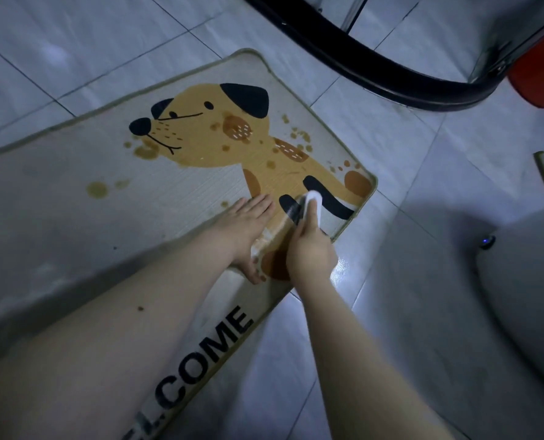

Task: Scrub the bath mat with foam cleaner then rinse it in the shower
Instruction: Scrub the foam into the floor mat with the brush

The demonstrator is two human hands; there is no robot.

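Mat: bath mat (111,192) with dog picture lies flat on the tiled floor (391,147).
Left hand (248,230): fingers spread flat, pressing the mat's near edge.
Right hand (312,252): grips a white brush (312,201) on the mat.
Around: black curved shower rim (359,68) beyond the mat; red stool (537,81) and grey toilet (518,281) right of the mat.

The bath mat (111,192) lies flat on the tiled floor, set diagonal in the view, w/ one rounded corner at the top and another at the right. It is beige w/ a thin darker border. A printed cartoon dog in yellow-brown, w/ black ears, nose and tail, fills the right part; black letters "COME" run along the lower edge. Brownish stain spots are scattered near the dog's mouth, on its body and on the plain beige area. The brush (308,206) is white, w/ blurred bristles, tilted against the mat over the black tail print, near the right corner. Some pale foam or wet streak shows just below it.
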